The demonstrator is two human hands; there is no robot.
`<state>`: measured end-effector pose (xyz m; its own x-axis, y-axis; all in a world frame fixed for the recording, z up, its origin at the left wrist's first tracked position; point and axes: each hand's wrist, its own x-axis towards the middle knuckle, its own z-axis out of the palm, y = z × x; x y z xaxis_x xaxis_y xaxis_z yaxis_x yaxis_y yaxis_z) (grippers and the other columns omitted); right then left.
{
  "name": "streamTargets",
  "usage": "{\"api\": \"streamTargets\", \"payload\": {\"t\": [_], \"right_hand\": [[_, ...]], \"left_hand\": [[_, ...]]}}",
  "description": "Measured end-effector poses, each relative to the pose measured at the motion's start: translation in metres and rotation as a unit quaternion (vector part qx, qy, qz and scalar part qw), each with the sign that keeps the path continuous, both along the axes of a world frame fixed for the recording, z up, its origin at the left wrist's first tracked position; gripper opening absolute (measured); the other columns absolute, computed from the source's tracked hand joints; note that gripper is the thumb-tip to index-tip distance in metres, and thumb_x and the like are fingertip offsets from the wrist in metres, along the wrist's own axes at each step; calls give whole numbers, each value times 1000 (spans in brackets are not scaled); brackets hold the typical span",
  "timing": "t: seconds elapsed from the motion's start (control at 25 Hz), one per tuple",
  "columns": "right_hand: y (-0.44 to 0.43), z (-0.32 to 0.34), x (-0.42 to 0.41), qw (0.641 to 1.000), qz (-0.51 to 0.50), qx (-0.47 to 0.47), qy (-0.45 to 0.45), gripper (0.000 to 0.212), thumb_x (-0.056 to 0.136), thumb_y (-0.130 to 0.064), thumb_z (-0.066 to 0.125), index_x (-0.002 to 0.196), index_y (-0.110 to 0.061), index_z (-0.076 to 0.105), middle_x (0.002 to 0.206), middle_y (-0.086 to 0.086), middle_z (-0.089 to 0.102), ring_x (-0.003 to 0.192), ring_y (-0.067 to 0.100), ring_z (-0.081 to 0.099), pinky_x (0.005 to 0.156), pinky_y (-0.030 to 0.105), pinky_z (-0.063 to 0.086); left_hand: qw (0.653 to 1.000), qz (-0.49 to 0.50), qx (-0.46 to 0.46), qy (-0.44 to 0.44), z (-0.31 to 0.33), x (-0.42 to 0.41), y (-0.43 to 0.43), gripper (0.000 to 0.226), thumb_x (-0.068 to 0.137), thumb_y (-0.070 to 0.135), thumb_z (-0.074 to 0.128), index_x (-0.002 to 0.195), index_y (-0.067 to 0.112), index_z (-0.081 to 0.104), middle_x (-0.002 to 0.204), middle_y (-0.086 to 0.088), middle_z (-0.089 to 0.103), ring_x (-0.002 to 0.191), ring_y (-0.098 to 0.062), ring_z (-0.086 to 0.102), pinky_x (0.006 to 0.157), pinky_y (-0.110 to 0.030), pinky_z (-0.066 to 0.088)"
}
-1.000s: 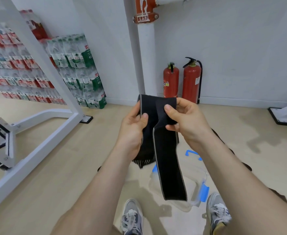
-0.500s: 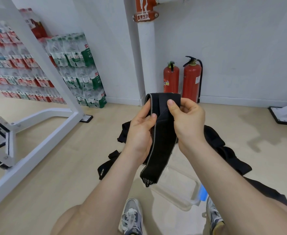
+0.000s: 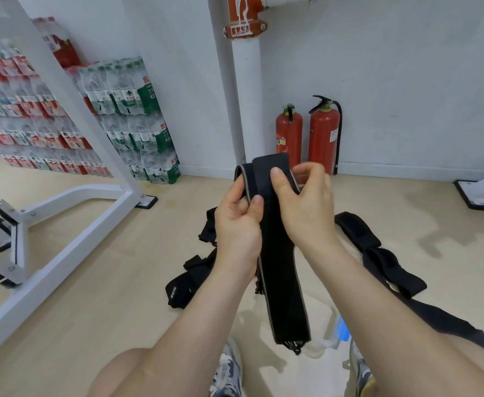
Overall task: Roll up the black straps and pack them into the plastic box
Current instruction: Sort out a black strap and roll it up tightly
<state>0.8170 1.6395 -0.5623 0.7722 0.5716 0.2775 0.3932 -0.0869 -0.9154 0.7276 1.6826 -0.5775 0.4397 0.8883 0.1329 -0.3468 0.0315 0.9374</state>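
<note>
Black webbing with a pale grey edge: the held strap hangs in front of the person, frayed lower end dangling just above the plastic box. Near field: two sneakers on the floor, box between them and mostly hidden behind the strap.

Change noted: half a second ago the strap's top sat as one narrow fold between the thumbs; now its top end is bent over into a wider flap and the free tail hangs lower and straighter. Judgement: the first turn of the roll is being started from the top, so rolling has only begun.

Left hand: closed, thumb pressing the strap's left edge against the curled fingers. Right hand: thumb on the front of the folded flap, fingers wrapped behind, pinching it shut.

Container: the box is clear with a blue latch at its right side (lid not seen). What shows of the interior looks empty; no rolled strap visible inside, though much is occluded.

Mid field: loose black straps lie unrolled on the floor, spreading both left and right of the hands. These remain to be done.

Far: two red fire extinguishers against the wall, stacked bottled-water packs left, a white metal frame crossing the left side.
</note>
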Motion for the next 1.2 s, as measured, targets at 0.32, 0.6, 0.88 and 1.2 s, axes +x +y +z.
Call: {"api": "streamTargets", "payload": {"t": [0.32, 0.6, 0.88, 1.2], "right_hand": [[-7, 6, -5, 982, 95, 81, 139, 5, 94, -19, 64, 96, -21, 68, 88, -6, 73, 84, 9, 70, 80, 33, 59], [0, -10, -29, 998, 39, 52, -16, 29, 98, -27, 55, 74, -17, 45, 64, -5, 52, 66, 22, 50, 65, 42, 44], [-1, -5, -16, 995, 47, 68, -60, 31, 97, -25, 56, 73, -8, 46, 60, -1, 48, 59, 21, 46, 61, 50, 45], [-26, 16, 18, 920, 308, -237, 56, 59, 80, -43, 74, 129, -28, 46, 118, -2, 61, 98, 16, 65, 83, 36, 53]], "left_hand": [[996, 50, -67, 23, 7, 0, 1, 16, 87, 20, 71, 102, 15, 72, 104, -13, 75, 104, -34, 70, 98, -57, 51], [968, 206, 61, 130, 12, 1, -6, 18, 96, 22, 64, 77, 20, 65, 76, 2, 72, 73, -12, 68, 74, -34, 57], [944, 203, 194, 174, 15, 0, -8, 10, 98, 19, 58, 89, 25, 60, 78, 16, 67, 73, 3, 62, 72, -21, 50], [915, 170, 238, 276, 32, -5, 17, 53, 87, 5, 49, 136, 24, 50, 116, -6, 64, 106, -25, 61, 94, -43, 52]]}}
